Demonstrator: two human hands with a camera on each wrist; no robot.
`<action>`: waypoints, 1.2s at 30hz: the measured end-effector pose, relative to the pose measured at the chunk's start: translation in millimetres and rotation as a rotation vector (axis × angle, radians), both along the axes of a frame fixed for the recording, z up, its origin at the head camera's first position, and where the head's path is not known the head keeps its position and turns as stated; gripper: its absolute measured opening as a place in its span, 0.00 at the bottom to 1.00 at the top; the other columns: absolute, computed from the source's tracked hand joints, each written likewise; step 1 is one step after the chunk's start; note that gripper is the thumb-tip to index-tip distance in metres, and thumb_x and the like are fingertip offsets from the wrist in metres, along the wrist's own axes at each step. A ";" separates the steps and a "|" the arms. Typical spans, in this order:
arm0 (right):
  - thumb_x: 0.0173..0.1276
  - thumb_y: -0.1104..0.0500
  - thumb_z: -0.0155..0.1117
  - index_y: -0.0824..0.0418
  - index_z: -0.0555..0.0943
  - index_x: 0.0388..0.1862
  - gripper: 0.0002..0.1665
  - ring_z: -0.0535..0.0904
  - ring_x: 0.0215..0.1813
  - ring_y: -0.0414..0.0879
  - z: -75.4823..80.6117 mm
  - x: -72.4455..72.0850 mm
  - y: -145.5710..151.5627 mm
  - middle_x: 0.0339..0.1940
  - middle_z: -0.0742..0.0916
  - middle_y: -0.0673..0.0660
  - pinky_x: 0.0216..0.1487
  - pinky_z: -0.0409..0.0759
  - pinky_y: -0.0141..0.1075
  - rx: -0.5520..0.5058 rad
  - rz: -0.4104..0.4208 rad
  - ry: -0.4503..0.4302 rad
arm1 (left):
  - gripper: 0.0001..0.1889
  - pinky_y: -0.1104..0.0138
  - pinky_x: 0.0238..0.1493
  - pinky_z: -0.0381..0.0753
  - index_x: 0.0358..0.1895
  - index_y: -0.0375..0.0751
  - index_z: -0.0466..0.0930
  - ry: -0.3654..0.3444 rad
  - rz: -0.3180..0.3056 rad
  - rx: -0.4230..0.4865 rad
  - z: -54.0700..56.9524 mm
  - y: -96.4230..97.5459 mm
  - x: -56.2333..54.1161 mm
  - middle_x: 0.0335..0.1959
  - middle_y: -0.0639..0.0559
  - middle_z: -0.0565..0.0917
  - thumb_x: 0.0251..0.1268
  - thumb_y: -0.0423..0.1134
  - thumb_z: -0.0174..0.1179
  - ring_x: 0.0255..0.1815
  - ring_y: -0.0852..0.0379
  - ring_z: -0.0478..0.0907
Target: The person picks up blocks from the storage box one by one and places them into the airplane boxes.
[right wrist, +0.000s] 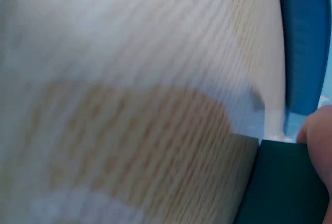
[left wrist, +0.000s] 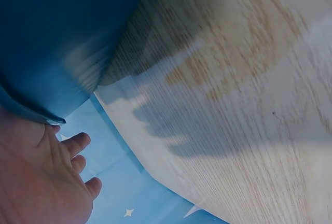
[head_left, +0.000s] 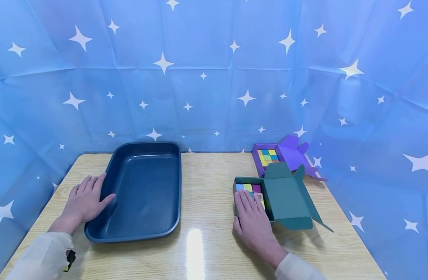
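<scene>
A deep dark-blue rectangular tray [head_left: 147, 194] sits on the left half of the table. My left hand [head_left: 84, 200] rests at its left rim, thumb lying over the edge and the other fingers extended outside; in the left wrist view this hand [left wrist: 44, 177] touches the tray's wall [left wrist: 78, 37]. On the right stands a green cardboard box [head_left: 287, 200], its lid folded out to the right, packed with colored cubes [head_left: 247, 187]. My right hand [head_left: 254, 223] lies over the box's near part with fingers straight on the cubes, hiding several of them.
Behind the green box is an open purple box [head_left: 294, 157], also holding colored cubes [head_left: 268, 155], with its lid flaps spread right. The wooden table [head_left: 208, 194] runs between tray and boxes. A blue star-patterned curtain [head_left: 207, 89] hangs around the table.
</scene>
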State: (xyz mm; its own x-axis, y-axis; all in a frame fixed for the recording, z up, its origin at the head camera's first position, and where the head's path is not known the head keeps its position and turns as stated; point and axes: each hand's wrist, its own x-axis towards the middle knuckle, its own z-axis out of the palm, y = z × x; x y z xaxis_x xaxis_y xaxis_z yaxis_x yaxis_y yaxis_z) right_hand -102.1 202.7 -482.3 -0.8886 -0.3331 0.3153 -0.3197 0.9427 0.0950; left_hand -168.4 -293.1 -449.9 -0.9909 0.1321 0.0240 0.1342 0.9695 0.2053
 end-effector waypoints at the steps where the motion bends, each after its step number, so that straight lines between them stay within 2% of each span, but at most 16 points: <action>1: 0.66 0.49 0.54 0.63 0.64 0.74 0.39 0.62 0.77 0.56 0.4 0.9 0.2 0.75 0.69 0.60 0.78 0.54 0.52 0.003 -0.003 -0.003 | 0.46 0.29 0.66 0.49 0.75 0.30 0.47 0.002 0.000 -0.001 -0.3 -0.1 0.0 0.69 0.22 0.58 0.69 0.62 0.49 0.70 0.24 0.49; 11: 0.67 0.49 0.56 0.64 0.64 0.73 0.39 0.63 0.77 0.55 1.4 8.0 -1.1 0.74 0.70 0.61 0.78 0.57 0.53 0.016 -0.043 -0.013 | 0.46 0.29 0.66 0.49 0.75 0.30 0.47 0.008 0.000 0.000 -1.1 -1.0 0.0 0.69 0.23 0.59 0.69 0.62 0.49 0.70 0.24 0.50; 17: 0.68 0.48 0.56 0.63 0.61 0.75 0.40 0.61 0.78 0.54 2.2 12.4 -1.8 0.76 0.68 0.60 0.79 0.53 0.52 0.014 -0.076 -0.061 | 0.46 0.29 0.66 0.49 0.75 0.30 0.47 0.002 0.000 -0.004 0.5 -0.7 0.2 0.69 0.22 0.58 0.69 0.62 0.50 0.69 0.23 0.50; 22: 0.68 0.48 0.55 0.62 0.60 0.76 0.41 0.58 0.79 0.54 2.6 9.7 3.1 0.77 0.67 0.59 0.80 0.51 0.52 -0.001 -0.097 -0.087 | 0.46 0.29 0.66 0.49 0.76 0.30 0.46 0.000 0.000 -0.008 -0.7 -1.7 -0.2 0.69 0.22 0.58 0.70 0.61 0.50 0.70 0.23 0.49; 30: 0.68 0.48 0.54 0.62 0.60 0.76 0.40 0.59 0.79 0.56 -0.2 0.4 32.7 0.77 0.66 0.60 0.80 0.48 0.52 0.006 -0.080 -0.073 | 0.45 0.30 0.67 0.48 0.76 0.30 0.47 0.002 0.002 -0.004 -1.0 -1.7 -0.2 0.69 0.23 0.59 0.70 0.61 0.50 0.71 0.24 0.49; 36: 0.67 0.49 0.56 0.63 0.61 0.75 0.41 0.60 0.78 0.57 0.3 -2.8 63.3 0.76 0.68 0.61 0.79 0.50 0.53 0.000 -0.044 -0.058 | 0.45 0.30 0.67 0.49 0.76 0.31 0.47 0.001 0.002 0.002 0.7 -1.0 -0.2 0.69 0.23 0.59 0.70 0.61 0.49 0.71 0.24 0.49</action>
State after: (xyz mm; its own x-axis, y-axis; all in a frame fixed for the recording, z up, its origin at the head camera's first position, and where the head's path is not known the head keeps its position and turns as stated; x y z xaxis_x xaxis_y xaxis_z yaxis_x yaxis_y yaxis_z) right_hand -104.9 266.0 -482.0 -0.9191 -0.2933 0.2632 -0.2829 0.9560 0.0774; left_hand -168.7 -294.1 -449.2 -0.9912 0.1304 0.0249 0.1327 0.9692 0.2073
